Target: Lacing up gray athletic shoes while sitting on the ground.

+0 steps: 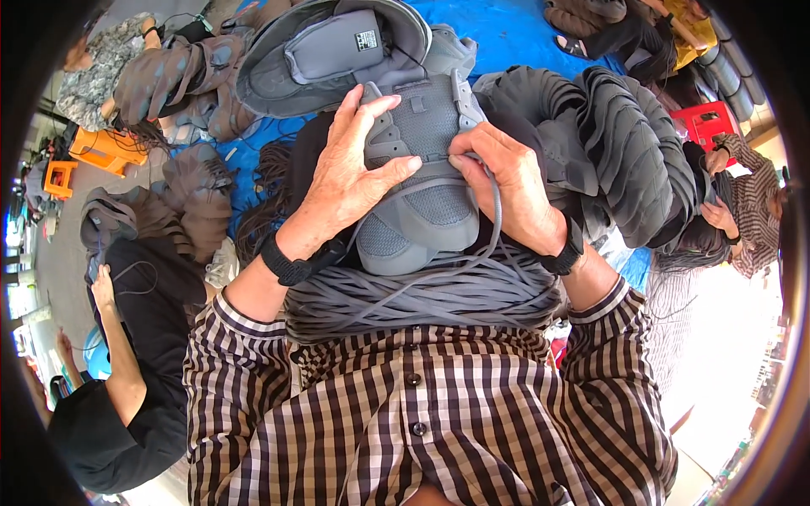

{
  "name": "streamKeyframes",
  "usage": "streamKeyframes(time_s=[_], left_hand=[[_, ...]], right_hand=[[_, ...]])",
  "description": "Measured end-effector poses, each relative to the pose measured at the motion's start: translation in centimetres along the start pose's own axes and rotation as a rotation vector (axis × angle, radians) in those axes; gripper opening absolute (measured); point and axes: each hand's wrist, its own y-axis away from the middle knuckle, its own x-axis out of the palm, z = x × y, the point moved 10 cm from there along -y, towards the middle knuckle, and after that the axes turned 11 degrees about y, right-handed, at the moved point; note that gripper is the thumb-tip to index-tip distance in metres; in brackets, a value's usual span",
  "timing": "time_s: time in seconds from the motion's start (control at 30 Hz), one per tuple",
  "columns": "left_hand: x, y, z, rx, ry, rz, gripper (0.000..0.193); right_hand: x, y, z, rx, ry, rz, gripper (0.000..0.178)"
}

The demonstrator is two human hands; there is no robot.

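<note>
A grey mesh shoe upper (426,131) lies in front of me, its toe toward my body. A grey shoelace (495,202) runs across it and hangs in a loop on the right side. My left hand (350,160) rests along the upper's left eyelet edge, fingers spread and thumb over the tongue. With thumb and forefinger pinched together, my right hand (499,173) grips the shoelace at the right eyelet edge. Beneath the toe, a thick bundle of grey shoelaces (413,295) lies across my lap.
Another grey shoe upper (278,72) lies beyond my left hand, showing its inside. Stacked grey uppers (624,152) stand at my right. A blue tarp (515,34) covers the floor ahead. Orange stools (105,150) and a red crate (707,122) stand farther off. Several people sit around, some handling uppers.
</note>
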Motion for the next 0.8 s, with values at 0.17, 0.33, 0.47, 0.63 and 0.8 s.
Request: streamKeyframes(time_s=[0.17, 0.33, 0.47, 0.63, 0.8], left_hand=[[0.12, -0.03, -0.09, 0.0, 0.036, 0.006, 0.072], [0.13, 0.0, 0.03, 0.013, -0.017, 0.012, 0.072], [0.15, -0.03, -0.08, 0.023, 0.006, 0.009, 0.072], [0.44, 0.03, -0.43, -0.014, 0.035, 0.025, 0.068], [0.37, 0.13, -0.56, -0.001, 0.046, 0.03, 0.069]], right_hand=[[0.13, -0.07, -0.09, 0.021, 0.025, 0.005, 0.013], [0.1, 0.02, 0.03, 0.028, 0.032, -0.029, 0.014], [0.33, 0.06, -0.23, 0.046, 0.026, -0.025, 0.014], [0.33, 0.09, -0.05, 0.015, 0.024, -0.023, 0.014], [0.5, -0.17, -0.41, 0.055, -0.057, 0.031, 0.013]])
